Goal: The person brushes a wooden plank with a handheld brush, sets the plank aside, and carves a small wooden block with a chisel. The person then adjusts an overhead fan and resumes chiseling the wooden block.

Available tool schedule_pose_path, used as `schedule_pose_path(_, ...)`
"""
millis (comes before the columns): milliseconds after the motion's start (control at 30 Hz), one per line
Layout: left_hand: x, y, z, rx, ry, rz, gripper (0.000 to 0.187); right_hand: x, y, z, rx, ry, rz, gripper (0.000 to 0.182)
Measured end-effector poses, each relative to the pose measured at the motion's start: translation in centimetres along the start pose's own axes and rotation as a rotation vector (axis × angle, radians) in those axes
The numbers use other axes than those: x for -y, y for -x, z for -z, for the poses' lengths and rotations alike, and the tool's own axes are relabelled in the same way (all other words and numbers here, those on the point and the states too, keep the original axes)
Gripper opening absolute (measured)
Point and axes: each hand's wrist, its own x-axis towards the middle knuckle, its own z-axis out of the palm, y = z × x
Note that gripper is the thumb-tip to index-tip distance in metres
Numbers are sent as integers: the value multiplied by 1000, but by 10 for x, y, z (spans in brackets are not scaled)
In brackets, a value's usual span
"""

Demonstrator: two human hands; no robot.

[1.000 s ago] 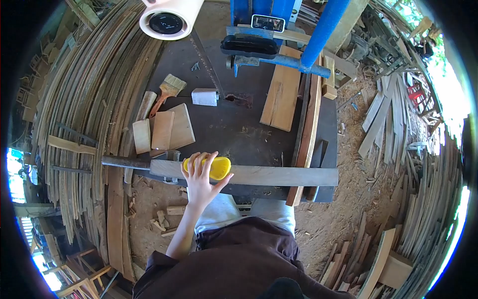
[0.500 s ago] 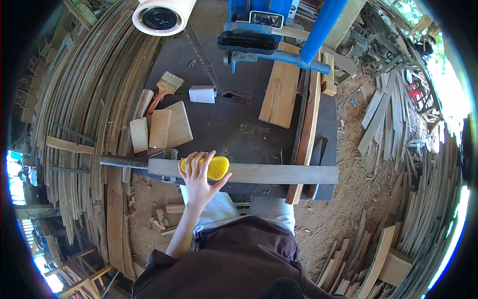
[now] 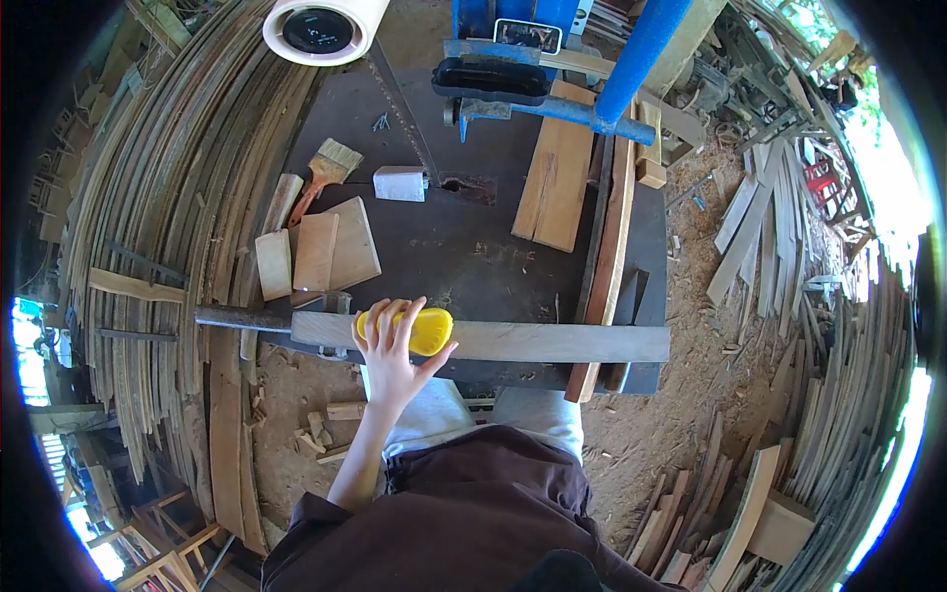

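Observation:
My left hand [image 3: 390, 360] is closed over a smooth, rounded yellow object [image 3: 431, 332] about as big as the palm; its kind I cannot make out. The fingers lie over its left part and the thumb rests at its lower right. Under it lies a long, pale wooden board [image 3: 562, 342], set crosswise along the near edge of the dark table [image 3: 444, 261]. The board's left end lies by a metal bar [image 3: 242, 318]. Toward the right, the board crosses a reddish-brown wooden strip [image 3: 614, 227]. My right hand is out of view.
A thin saw blade [image 3: 402, 111] runs down to the table slot beside a white block [image 3: 400, 185]. A paintbrush [image 3: 330, 170] and wood offcuts [image 3: 316, 254] lie left. A blue machine frame [image 3: 636, 59] stands at the back. Stacked planks [image 3: 168, 197] line the left side.

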Motion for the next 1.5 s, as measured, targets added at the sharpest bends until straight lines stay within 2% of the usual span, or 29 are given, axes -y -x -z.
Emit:
schedule_pose_path(133, 8, -3, 6, -15, -22, 23, 68, 1, 3, 9, 20, -34, -26, 35)
schedule_pose_path(233, 40, -5, 9, -104, -119, 118, 67, 10, 2, 14, 43, -43, -46, 34)
schedule_pose_path(367, 102, 2, 22, -266, -354, 350, 68, 26, 10, 23, 88, -35, -96, 34)
schedule_pose_path(433, 110, 8, 24, -295, -370, 397, 69, 44, 8, 18, 113, -31, -105, 34)
schedule_pose_path(467, 108, 9, 23, -294, -379, 426, 69, 78, -14, 15, 97, 11, 191, 28)
schedule_pose_path(500, 103, 10, 23, -294, -387, 455, 69, 108, -27, 2, 40, 0, 469, 31)
schedule_pose_path(533, 97, 11, 16, -293, -415, 426, 70, 143, -41, -23, -170, 28, 607, 35)
schedule_pose_path(567, 82, 7, 12, -271, -383, 415, 70, 177, -37, -62, -259, 90, 871, 43)
schedule_pose_path(600, 57, 1, 10, -224, -321, 415, 71, 222, -9, -107, -246, 62, 813, 46)
schedule_pose_path(633, 33, -6, 11, -170, -107, 377, 69, 253, 7, -147, -174, 23, 894, 47)
schedule_pose_path(733, -31, -24, -9, -25, 34, 48, 64, 303, 39, -253, -43, -7, 1139, 44)
schedule_pose_path(800, -74, -27, -33, -26, 99, -38, 64, 305, 46, -299, -137, 168, 1337, 38)
schedule_pose_path(833, -85, -25, -51, 7, 135, -59, 68, 306, 45, -310, -127, 166, 1340, 38)
schedule_pose_path(900, -101, -27, -62, 10, 115, -119, 69, 308, 44, -327, -334, 454, 1730, 35)
schedule_pose_path(967, -87, -24, -54, -8, 117, -66, 69, 304, 50, -339, -319, 401, 1746, 34)
schedule_pose_path(1033, -56, -23, -30, -52, 37, 5, 70, 291, 36, -344, -38, -5, 1405, 35)
schedule_pose_path(1067, -35, -19, -12, -32, -6, 94, 65, 291, 30, -342, -35, -3, 1406, 35)
schedule_pose_path(1167, 57, 1, 14, -152, -227, 286, 68, 273, 23, -334, -22, 168, 1447, 36)
schedule_pose_path(1200, 86, 10, 17, -189, -337, 357, 68, 270, 23, -335, -100, 263, 1520, 35)
schedule_pose_path(1267, 122, 15, 34, -210, -288, 395, 69, 267, 23, -343, -228, 337, 1619, 34)
schedule_pose_path(1333, 123, 13, 40, -234, -242, 439, 69, 268, 31, -351, -227, 273, 1601, 34)
schedule_pose_path(1400, 105, 10, 29, -260, -375, 502, 70, 268, 34, -354, -221, 207, 1580, 34)
schedule_pose_path(1433, 85, 6, 22, -234, -413, 469, 68, 268, 32, -353, -242, 238, 1598, 33)
schedule_pose_path(1467, 55, -3, 18, -199, -372, 407, 65, 268, 31, -352, -261, 272, 1616, 33)
schedule_pose_path(1500, 30, -9, 5, -158, -175, 357, 63, 267, 30, -352, -247, 276, 1619, 33)
